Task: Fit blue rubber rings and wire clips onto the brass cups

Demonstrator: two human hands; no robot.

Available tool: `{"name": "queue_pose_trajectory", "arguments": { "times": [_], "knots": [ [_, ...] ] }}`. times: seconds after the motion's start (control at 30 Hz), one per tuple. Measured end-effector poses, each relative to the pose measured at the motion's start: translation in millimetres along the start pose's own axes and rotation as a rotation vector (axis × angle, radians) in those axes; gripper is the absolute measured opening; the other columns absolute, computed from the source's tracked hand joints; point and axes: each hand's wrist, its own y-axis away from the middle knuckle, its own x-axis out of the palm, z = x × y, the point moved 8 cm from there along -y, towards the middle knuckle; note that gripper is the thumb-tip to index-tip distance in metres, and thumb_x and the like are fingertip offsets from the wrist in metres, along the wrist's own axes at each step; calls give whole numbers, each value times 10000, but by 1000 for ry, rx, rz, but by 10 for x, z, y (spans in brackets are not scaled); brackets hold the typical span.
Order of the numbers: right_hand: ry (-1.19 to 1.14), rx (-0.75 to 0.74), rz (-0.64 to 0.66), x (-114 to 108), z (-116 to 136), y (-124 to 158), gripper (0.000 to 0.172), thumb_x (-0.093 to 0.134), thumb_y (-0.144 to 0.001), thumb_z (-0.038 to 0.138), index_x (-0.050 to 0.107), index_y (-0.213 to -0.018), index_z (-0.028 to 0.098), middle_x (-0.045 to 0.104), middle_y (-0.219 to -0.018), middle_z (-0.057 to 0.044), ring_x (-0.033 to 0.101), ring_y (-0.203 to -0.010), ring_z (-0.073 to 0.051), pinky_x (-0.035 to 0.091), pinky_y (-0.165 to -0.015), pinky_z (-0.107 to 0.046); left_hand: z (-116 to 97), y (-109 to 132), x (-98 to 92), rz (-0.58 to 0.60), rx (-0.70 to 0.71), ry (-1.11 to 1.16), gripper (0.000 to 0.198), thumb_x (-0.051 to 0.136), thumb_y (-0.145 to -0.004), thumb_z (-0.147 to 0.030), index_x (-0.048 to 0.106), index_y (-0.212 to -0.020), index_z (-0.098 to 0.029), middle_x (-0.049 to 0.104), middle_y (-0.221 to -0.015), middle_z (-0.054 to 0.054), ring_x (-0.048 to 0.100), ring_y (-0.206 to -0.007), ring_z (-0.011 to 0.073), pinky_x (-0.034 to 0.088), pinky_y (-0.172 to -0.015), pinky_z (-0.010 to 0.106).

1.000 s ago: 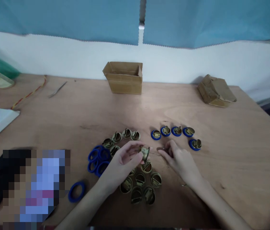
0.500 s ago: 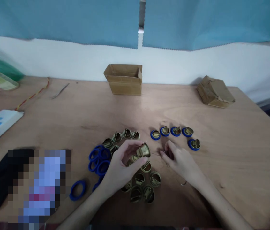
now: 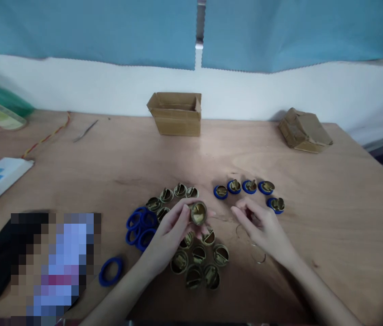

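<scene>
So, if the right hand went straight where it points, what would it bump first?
Probably the leftmost blue-ringed brass piece, though the right hand might pass above it; height is hard to judge.

Brass-gold round metal fittings (image 3: 198,212) and deep-blue ring-shaped bands (image 3: 102,279) on a light-brown wood-grained tabletop (image 3: 330,194).
The open cardboard box (image 3: 179,123) and the crumpled cardboard box (image 3: 308,129) are plain tan; the hanging cloth (image 3: 93,31) is solid teal-blue over a white wall (image 3: 110,86); the twisted cord (image 3: 55,132) mixes red and yellow; the long white power strip (image 3: 11,169) bears blue patches.
</scene>
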Motion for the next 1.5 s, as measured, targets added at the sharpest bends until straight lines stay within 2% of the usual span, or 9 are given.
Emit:
{"name": "queue_pose_trajectory", "arguments": {
  "times": [0.07, 0.2, 0.37, 0.63, 0.8, 0.97, 1.2, 1.37, 1.5],
  "knots": [
    [-196, -31, -17, 15, 120, 37, 266, 524, -1013, 398, 562, -810, 230, 537, -656, 23, 525, -586, -142, 439, -559, -270, -13, -1, -4, -34, 5, -91, 357, 569, -980, -517, 663, -1121, -203, 775, -941, 69, 665, -675, 146, 525, -632, 264],
    [-562, -65, 100, 223, 300, 122, 255, 525, -1023, 413, 586, -860, 227, 638, -733, -5, 641, -651, -151, 537, -625, -286, -54, 10, 38, -33, 29, -265, 307, 629, -953, -467, 676, -1121, -214, 775, -956, 62, 652, -663, 129, 530, -631, 248],
    [-722, -49, 200, 413, 328, 168, 172, 565, -1018, 366, 602, -928, 225, 676, -824, -19, 672, -728, -144, 556, -679, -282, -25, 39, 136, 71, 28, -242, 220, 658, -938, -345, 681, -1125, -231, 751, -991, 58, 683, -739, 144, 556, -666, 251],
    [-578, -51, 178, 436, 247, 179, 110, 557, -1016, 282, 603, -933, 226, 663, -866, -22, 657, -775, -157, 543, -715, -300, -6, 69, 162, 133, 19, -303, 220, 611, -971, -300, 688, -1170, -248, 694, -988, 43, 653, -840, 153, 558, -770, 266],
    [-420, -153, 132, 364, 333, 189, 90, 562, -1007, 216, 602, -926, 224, 647, -850, -11, 619, -761, -148, 498, -699, -279, 20, 64, 165, 156, -3, -282, 211, 621, -972, -309, 692, -1161, -251, 660, -931, 17, 625, -769, 119, 541, -734, 235],
    [-368, -258, 109, 305, 445, 193, 99, 560, -994, 142, 588, -942, 220, 637, -856, -3, 600, -755, -133, 469, -682, -254, 30, 76, 187, 202, -9, -255, 206, 606, -988, -314, 681, -1168, -248, 649, -907, 2, 612, -763, 98, 520, -729, 209],
    [-312, -297, 98, 302, 469, 229, 102, 562, -958, 108, 567, -952, 210, 621, -863, -21, 599, -774, -156, 472, -675, -283, 64, 71, 219, 187, -14, -150, 183, 668, -952, -329, 683, -1107, -234, 634, -887, -2, 584, -755, 95, 507, -709, 202],
    [-287, -345, 90, 308, 487, 254, 73, 614, -955, 149, 569, -935, 202, 603, -843, -14, 589, -731, -141, 472, -641, -269, 65, 76, 172, 145, 26, -178, 193, 714, -914, -359, 686, -1047, -222, 626, -890, 10, 563, -797, 120, 481, -713, 215],
    [-235, -412, 57, 311, 547, 284, 66, 633, -963, 168, 585, -924, 190, 617, -830, -20, 600, -707, -135, 490, -619, -258, 31, 70, 176, 153, 51, -221, 141, 666, -950, -348, 671, -989, -213, 610, -921, 14, 555, -845, 126, 459, -771, 229]
  ]
}}
